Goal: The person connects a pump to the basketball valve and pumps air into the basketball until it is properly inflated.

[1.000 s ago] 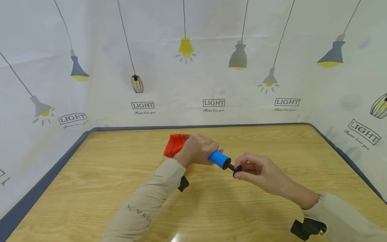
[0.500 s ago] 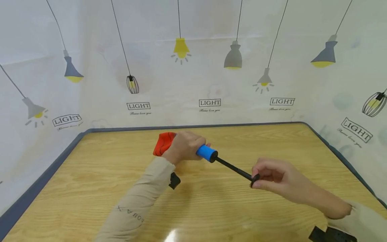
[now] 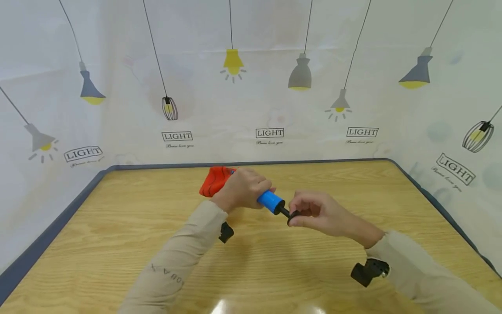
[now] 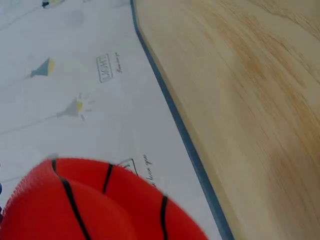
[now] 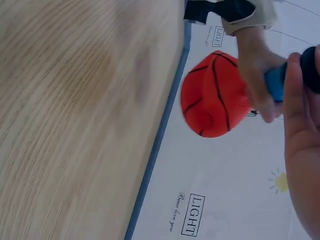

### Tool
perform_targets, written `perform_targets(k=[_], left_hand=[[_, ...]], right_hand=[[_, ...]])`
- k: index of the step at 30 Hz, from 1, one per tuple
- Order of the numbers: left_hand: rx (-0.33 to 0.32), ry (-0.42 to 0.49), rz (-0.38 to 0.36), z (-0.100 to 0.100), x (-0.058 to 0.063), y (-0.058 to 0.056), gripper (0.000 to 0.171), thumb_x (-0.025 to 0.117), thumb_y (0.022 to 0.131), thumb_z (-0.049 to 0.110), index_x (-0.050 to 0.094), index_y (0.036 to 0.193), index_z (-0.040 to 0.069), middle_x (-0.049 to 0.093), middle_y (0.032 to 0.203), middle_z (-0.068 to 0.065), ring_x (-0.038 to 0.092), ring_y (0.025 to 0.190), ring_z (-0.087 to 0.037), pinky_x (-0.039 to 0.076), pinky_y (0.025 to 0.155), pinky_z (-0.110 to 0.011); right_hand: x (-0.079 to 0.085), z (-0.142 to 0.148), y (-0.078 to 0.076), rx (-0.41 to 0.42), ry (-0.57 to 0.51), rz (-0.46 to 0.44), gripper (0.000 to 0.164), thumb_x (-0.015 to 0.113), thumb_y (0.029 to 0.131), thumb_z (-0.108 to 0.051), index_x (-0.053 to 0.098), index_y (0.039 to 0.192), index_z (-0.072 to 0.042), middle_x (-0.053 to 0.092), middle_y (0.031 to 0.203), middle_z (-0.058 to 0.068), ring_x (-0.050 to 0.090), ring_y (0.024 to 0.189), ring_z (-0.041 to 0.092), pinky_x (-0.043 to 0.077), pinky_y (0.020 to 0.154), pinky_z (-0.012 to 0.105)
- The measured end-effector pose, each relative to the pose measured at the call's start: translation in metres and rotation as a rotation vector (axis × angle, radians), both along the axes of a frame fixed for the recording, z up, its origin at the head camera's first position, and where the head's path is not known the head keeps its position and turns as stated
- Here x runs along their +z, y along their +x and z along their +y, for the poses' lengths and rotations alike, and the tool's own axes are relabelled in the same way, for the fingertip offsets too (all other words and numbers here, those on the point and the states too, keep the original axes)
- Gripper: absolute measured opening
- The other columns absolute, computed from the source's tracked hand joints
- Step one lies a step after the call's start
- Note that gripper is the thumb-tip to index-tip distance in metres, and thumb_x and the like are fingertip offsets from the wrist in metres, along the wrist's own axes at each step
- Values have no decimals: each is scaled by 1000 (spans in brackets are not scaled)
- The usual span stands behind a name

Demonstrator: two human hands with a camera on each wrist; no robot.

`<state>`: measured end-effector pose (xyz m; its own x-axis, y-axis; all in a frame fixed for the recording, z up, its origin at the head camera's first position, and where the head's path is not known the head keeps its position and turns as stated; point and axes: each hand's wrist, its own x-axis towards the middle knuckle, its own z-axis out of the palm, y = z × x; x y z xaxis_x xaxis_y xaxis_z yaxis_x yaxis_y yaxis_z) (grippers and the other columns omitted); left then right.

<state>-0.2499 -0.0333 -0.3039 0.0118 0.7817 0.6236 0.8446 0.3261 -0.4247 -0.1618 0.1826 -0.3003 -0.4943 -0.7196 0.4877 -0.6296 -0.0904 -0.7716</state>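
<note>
Blue hand pump (image 3: pixel 271 202) spans my left hand (image 3: pixel 244 188), gripping barrel (image 3: pixel 268 199), to right hand (image 3: pixel 320 213), pinching handle (image 3: pixel 293 217); dented red basketball (image 3: pixel 214 180) beyond left.

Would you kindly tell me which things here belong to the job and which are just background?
Job: dented red ball; blue pump, gripped by the left hand; black handle, pinched by the right hand.
Background: wooden table; lamp-print backdrop.

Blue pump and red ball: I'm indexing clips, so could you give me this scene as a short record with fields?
left hand: grips the blue pump
right hand: pinches the black handle
black rod: short length showing
red ball: black lines, dented; join with pump unclear
table: wood-grain top
backdrop: white, printed lamps and "LIGHT"
</note>
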Motion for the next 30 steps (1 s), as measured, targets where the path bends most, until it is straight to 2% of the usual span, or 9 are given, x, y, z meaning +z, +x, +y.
perform_targets(k=[5, 8, 10, 14, 16, 19, 23, 27, 30], left_hand=[[-8, 59, -23, -18, -6, -8, 23, 69, 67, 17, 48, 59, 12, 45, 48, 5, 45, 41, -9, 37, 41, -19], [9, 33, -27, -20, -6, -9, 21, 70, 66, 18, 51, 62, 11, 51, 51, 4, 49, 43, -9, 40, 43, -20], [23, -18, -22, -16, -6, -8, 19, 70, 66, 20, 54, 66, 11, 56, 56, 4, 53, 47, -9, 43, 47, -20], [44, -111, -12, -7, -9, -7, 16, 69, 65, 24, 57, 70, 13, 60, 60, 5, 55, 50, -8, 44, 50, -20], [45, -114, -9, -6, -12, -7, 16, 69, 63, 24, 57, 69, 14, 59, 58, 5, 53, 48, -7, 43, 49, -20], [40, -95, -27, -6, -17, -8, 18, 70, 64, 25, 56, 68, 13, 58, 57, 5, 53, 47, -7, 42, 48, -20], [15, -54, -64, -9, -22, -14, 18, 70, 66, 24, 57, 68, 11, 59, 59, 4, 54, 48, -7, 44, 50, -19], [18, 26, -77, -18, -23, -20, 18, 71, 63, 18, 55, 64, 10, 56, 54, 5, 52, 45, -7, 44, 47, -18], [31, 66, -55, -21, -22, -23, 20, 72, 60, 17, 53, 63, 11, 54, 52, 5, 50, 43, -8, 41, 43, -19]], right_hand=[[6, 19, 20, 93, 18, -76, 14, 55, 80, 9, 53, 87, -3, 45, 76, 9, 50, 63, 14, 47, 53, 26], [5, 27, 24, 121, 38, -51, 13, 54, 80, 9, 52, 88, -1, 49, 79, 11, 55, 67, 18, 49, 56, 28], [0, 24, 19, 79, 76, -31, 13, 56, 80, 7, 53, 88, -4, 52, 80, 9, 57, 69, 18, 50, 58, 29], [-14, 5, -3, -10, 128, 32, 14, 58, 79, 4, 54, 86, -7, 53, 80, 4, 56, 67, 17, 50, 57, 30], [-19, -4, -11, -23, 106, 31, 12, 57, 80, 4, 54, 86, -6, 53, 80, 6, 56, 67, 16, 49, 57, 29], [-24, -10, -15, -50, 53, 29, 8, 55, 82, 3, 52, 88, -2, 53, 81, 11, 57, 68, 15, 48, 56, 29], [-21, -1, -6, -73, 6, -55, 7, 54, 83, 1, 50, 89, 1, 52, 84, 13, 61, 76, 17, 50, 60, 31], [-16, 19, 11, 18, -62, -242, 8, 51, 84, 6, 49, 90, 2, 51, 88, 9, 61, 83, 17, 50, 68, 31], [-16, 27, 14, 65, -103, -322, 8, 50, 84, 7, 48, 90, 2, 52, 90, 7, 60, 83, 18, 50, 68, 30]])
